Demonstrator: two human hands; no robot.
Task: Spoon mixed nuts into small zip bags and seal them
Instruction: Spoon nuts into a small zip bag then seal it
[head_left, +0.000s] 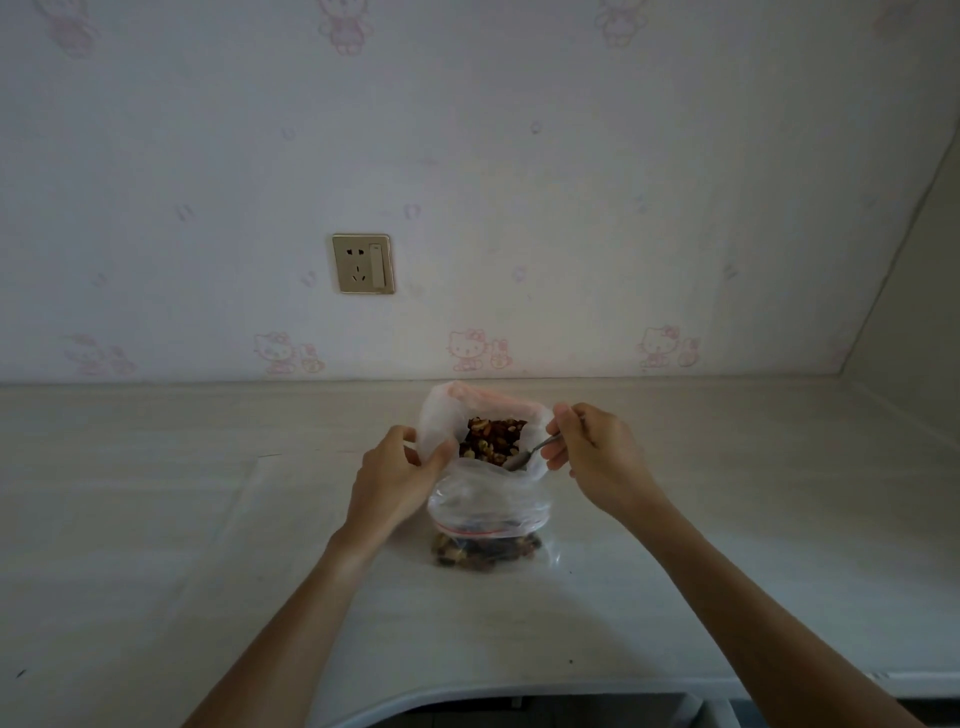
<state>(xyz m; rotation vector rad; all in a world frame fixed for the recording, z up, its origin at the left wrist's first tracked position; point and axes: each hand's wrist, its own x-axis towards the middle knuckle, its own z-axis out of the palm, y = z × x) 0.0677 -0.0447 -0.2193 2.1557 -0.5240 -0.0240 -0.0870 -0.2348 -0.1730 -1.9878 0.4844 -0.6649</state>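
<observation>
A large white plastic bag (441, 415) stands open on the counter with mixed nuts (491, 436) showing inside. My left hand (402, 470) pinches its left rim. My right hand (592, 449) grips a metal spoon (524, 457) whose bowl points down at the bag's front edge, over a small clear zip bag (485, 506). The zip bag has a red seal strip and sits in front of the big bag. A layer of nuts (483, 551) lies at its near end.
The pale counter (208, 519) runs to a wall at the back and a side wall at the right. A gold wall socket (362, 263) sits above the counter. The counter's front edge curves near the bottom.
</observation>
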